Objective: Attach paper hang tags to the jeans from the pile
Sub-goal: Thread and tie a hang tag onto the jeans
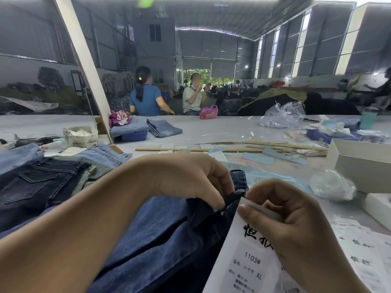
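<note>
A pair of blue jeans (152, 235) lies in front of me on the table. My left hand (190, 178) pinches a dark fold of the jeans near the waistband. Just to its right, my right hand (283, 214) pinches the top of a white paper hang tag (247, 261) printed with black characters and "1103#", held against that fold. A pile of jeans (42, 180), dark and light denim, lies at the left.
More white tags (364, 256) lie at the right, beside white boxes (359, 163) and crumpled plastic (332, 185). Wooden sticks (190, 149) and blue paper strips cross the table's middle. Folded jeans (163, 127) and a small carton (81, 136) sit farther back. People sit beyond the table.
</note>
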Demonstrator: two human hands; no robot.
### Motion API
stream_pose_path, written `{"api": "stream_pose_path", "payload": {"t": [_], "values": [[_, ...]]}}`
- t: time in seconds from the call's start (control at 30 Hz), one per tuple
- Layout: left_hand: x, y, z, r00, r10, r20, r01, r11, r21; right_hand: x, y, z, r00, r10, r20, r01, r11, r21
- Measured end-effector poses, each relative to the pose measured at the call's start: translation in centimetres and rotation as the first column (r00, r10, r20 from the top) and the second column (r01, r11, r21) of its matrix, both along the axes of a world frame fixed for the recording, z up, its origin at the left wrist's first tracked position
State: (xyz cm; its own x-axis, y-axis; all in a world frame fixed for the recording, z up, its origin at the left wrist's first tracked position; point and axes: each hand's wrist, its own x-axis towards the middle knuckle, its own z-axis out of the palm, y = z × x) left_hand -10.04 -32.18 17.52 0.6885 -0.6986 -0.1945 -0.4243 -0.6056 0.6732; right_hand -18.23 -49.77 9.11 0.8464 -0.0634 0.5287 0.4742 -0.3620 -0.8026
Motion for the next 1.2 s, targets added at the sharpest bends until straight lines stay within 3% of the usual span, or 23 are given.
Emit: {"api": "stream_pose_path", "payload": {"t": [0.37, 0.6, 0.7, 0.87, 1.07, 1.2], "values": [[-1.0, -0.5, -0.9, 0.999, -0.008, 0.044, 0.007, 1.0, 0.013, -1.0, 0.0, 0.1, 0.995, 0.093, 0.033, -0.094, 0.995, 0.015], [-0.7, 0.1, -1.2, 0.999, 0.021, -0.033, -0.024, 0.997, -0.075, -0.9, 0.6, -0.4, 0.994, -0.088, 0.063, 0.093, 0.992, -0.085], [-0.4, 0.2, -1.3, 0.996, 0.016, -0.085, -0.024, 0.995, -0.094, -1.1, 0.7, -0.4, 0.965, -0.192, 0.181, 0.235, 0.936, -0.262], [-0.2, 0.1, -1.2, 0.994, 0.001, -0.114, -0.01, 0.997, -0.078, -1.3, 1.0, -0.9, 0.91, -0.299, 0.288, 0.393, 0.846, -0.36], [-0.1, -0.3, -1.2, 0.989, 0.011, -0.147, -0.022, 0.997, -0.071, -1.6, 1.3, -0.9, 0.888, -0.302, 0.347, 0.431, 0.808, -0.402], [-0.3, -0.7, -1.3, 1.0, -0.013, 0.015, 0.012, 0.998, 0.057, -1.4, 1.3, -1.1, 0.888, -0.303, 0.347, 0.431, 0.812, -0.394]]}}
